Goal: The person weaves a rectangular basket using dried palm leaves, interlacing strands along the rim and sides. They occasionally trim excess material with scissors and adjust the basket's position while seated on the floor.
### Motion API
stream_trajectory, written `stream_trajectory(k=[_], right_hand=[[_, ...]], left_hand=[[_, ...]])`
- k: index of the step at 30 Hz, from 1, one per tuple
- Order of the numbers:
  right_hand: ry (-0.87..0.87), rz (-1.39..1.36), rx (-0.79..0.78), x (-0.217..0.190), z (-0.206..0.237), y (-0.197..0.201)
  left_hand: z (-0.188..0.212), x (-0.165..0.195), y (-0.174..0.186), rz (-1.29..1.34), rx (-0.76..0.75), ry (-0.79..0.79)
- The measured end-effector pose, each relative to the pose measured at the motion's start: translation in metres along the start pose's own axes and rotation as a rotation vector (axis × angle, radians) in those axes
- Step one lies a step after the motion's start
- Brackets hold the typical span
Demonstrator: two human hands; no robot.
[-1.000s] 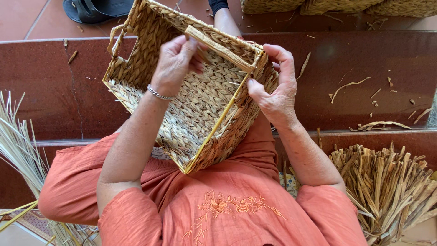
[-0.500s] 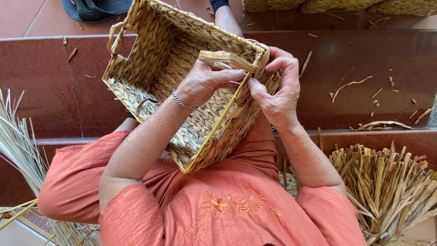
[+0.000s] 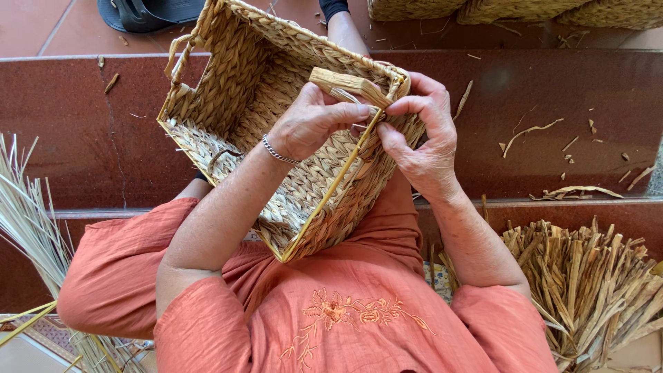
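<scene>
We look down at our lap, where a rectangular woven basket (image 3: 255, 131) of pale straw-coloured plaited fibre rests tilted, its open mouth turned toward us and its far corner reaching over the dark red step (image 3: 103, 138). The weave runs in thick braided rows; a thin yellow rod (image 3: 331, 190) edges the near rim, and a looped handle (image 3: 178, 59) shows on the side far to the left of our hands. Our left hand (image 3: 314, 124), with a silver bracelet (image 3: 280, 152) at the wrist, reaches inside the basket and pinches a flat tan strand (image 3: 345, 84) at the upper right corner. Our right hand (image 3: 421, 141) grips that same corner from outside, fingers curled over the rim. The two hands are close together, fingertips almost touching, both closed on the strand and rim.

Half a second ago our left hand lay lower and flatter inside the basket; it has now risen to the corner and tightened on the strand, which stands up more steeply. A second ago the left hand was further up the back wall. The basket itself has barely moved.

To the right of our right hand lies a bundle of dry cut reeds (image 3: 587, 276); left of our left arm, a sheaf of thin pale stalks (image 3: 27, 214).
</scene>
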State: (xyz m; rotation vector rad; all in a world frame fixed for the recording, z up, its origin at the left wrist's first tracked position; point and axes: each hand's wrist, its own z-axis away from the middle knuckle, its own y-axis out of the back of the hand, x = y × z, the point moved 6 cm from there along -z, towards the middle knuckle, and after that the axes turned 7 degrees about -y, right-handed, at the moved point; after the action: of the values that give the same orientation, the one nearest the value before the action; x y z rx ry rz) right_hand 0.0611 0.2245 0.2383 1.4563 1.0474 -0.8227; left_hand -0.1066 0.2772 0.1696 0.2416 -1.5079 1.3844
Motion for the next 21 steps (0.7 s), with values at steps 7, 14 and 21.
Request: stream_trajectory(k=[7, 14, 21], right_hand=[[0.153, 0.267, 0.05, -0.017, -0.001, 0.006], [0.21, 0.352, -0.015, -0.031, 0.008, 0.015], [-0.126, 0.177, -0.582, -0.001, 0.072, 0.051]], left_hand=[[-0.007, 0.002, 0.001, -0.093, -0.055, 0.01], [-0.003, -0.008, 0.002, 0.153, -0.04, 0.106], [-0.001, -0.009, -0.006, 0.076, -0.119, 0.084]])
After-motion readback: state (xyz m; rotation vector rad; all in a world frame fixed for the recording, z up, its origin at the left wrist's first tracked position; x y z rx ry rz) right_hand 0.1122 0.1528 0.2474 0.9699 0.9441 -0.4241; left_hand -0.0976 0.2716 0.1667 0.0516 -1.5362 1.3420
